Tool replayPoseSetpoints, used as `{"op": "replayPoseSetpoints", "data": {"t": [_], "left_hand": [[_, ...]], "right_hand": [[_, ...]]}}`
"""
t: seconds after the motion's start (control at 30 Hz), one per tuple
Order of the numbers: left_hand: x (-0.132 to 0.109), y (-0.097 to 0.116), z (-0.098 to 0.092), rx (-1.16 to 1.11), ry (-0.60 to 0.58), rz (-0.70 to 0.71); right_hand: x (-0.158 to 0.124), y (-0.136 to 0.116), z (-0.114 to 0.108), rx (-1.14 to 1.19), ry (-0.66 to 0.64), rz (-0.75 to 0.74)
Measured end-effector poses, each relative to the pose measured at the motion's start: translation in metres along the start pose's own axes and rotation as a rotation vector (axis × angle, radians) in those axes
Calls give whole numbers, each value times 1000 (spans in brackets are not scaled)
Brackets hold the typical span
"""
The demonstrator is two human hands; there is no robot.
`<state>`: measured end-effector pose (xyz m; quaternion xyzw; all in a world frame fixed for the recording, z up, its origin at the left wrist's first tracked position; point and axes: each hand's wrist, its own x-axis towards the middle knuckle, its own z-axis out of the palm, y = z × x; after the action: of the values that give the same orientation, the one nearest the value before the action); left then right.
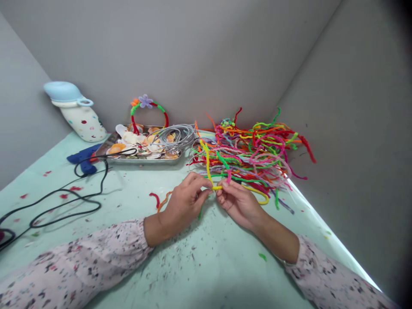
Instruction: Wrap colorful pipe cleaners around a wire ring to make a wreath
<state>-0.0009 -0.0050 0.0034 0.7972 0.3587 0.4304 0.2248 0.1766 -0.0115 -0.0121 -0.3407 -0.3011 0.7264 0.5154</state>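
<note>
Two hands meet above the pale green tabletop (222, 266), fingers drawn into close pinches. The left hand (183, 201) appears to have thumb and forefinger on a yellow pipe cleaner (207, 163), bent so its lower stretch crosses to the right hand (243, 204), whose fingertips hold it beside a pink-and-green stem (228, 176). Behind them lies the heap of pipe cleaners (257, 148). Bending or winding the yellow length seems the step in hand; continuing would call for a steady right pinch while the left guides the upright end.
</note>
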Motion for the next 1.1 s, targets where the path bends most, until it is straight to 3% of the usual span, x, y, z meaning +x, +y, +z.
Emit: {"op": "replayPoseSetpoints", "data": {"t": [0.27, 0.77, 1.1], "left_hand": [[-1, -9, 1, 10, 60, 92], [-2, -12, -1, 89, 49, 184], [-3, -11, -1, 102, 34, 140]], "right_hand": [[0, 1, -3, 19, -62, 13], [-1, 0, -1, 22, -60, 26], [-1, -1, -1, 9, -67, 16]]}}
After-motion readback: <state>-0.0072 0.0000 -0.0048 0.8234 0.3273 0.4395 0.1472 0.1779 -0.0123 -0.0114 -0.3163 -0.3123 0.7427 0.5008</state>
